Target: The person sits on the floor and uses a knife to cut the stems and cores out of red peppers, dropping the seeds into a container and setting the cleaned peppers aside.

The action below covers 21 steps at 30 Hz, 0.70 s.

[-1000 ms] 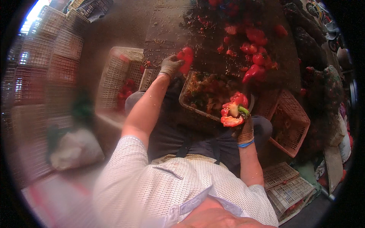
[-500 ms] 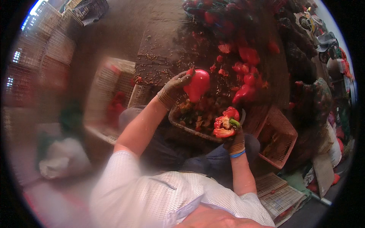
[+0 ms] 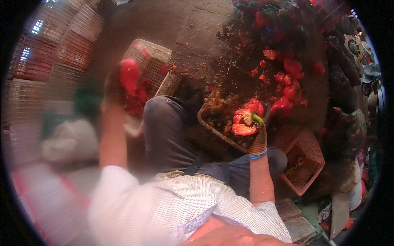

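Note:
On the left, my gloved left hand (image 3: pixel 112 87) is closed on a smooth red bell pepper (image 3: pixel 129 76), above a pale plastic crate (image 3: pixel 152 55) with red pepper pieces (image 3: pixel 137 98) in it. Blur softens the fingers. My right hand (image 3: pixel 258 141), in a brown glove with a blue cuff, grips a torn-open piece of red pepper (image 3: pixel 245 130) with its green stem and pale core showing. A thin, curved grey edge shows beside that hand; its kind is unclear. Below the piece sits a shallow tub (image 3: pixel 213 128) of pepper scraps.
Whole red peppers (image 3: pixel 283 104) lie to the right of the tub, with seeds scattered on the ground beyond. A reddish crate (image 3: pixel 305 164) stands by my right knee. Stacked crates (image 3: pixel 76 51) rise at far left; filled dark net sacks (image 3: pixel 279 24) lie at the back.
My left hand has swung left with the red pepper, from over the tub to over the pale crate. My right hand still holds the stemmed piece. The view has shifted left.

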{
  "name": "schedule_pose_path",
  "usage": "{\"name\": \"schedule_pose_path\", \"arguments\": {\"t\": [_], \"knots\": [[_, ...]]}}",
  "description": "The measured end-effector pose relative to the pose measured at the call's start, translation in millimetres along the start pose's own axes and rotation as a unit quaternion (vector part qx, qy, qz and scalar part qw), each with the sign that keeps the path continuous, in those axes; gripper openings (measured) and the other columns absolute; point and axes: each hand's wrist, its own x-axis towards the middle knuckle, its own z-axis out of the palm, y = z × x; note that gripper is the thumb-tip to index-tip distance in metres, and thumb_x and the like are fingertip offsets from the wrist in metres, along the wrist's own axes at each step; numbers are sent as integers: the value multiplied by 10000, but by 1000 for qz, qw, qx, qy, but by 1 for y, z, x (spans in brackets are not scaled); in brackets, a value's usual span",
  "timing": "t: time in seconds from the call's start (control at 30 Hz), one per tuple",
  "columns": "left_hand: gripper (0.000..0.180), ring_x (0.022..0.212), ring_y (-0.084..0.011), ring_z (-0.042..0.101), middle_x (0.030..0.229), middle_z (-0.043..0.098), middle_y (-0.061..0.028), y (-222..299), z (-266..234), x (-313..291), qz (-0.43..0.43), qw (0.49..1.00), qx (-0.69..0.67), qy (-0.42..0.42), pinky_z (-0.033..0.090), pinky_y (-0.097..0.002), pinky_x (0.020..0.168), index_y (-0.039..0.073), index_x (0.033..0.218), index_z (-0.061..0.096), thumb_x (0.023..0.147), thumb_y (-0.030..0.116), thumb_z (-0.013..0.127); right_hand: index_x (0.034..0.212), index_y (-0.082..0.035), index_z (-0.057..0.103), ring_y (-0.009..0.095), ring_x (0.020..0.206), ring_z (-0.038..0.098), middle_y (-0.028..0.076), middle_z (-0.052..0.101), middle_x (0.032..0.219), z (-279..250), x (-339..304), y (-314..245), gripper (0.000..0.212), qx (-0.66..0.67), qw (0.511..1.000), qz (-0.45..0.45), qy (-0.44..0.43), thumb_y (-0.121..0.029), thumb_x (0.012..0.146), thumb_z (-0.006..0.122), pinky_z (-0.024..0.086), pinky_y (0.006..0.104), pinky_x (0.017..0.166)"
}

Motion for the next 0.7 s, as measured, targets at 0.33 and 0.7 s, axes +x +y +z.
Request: {"name": "schedule_pose_path", "arguments": {"t": [0.33,0.7], "knots": [[326,1103,-223,653,1212,702,-105,62,114,-47,-135,965,77,-213,502,-331,980,25,1279,644,960,92,656,1308,-20,593,233,945,725,125,705,1147,-71,21,24,563,-57,989,-81,106,-394,906,712,635,351,779],[519,1093,-195,633,1232,654,-92,95,370,-130,-179,801,-71,-567,543,-335,896,56,1415,522,1001,340,653,1383,-89,542,385,994,697,200,688,1169,-6,0,-24,573,-620,618,-424,233,-396,919,678,561,446,823]]}}
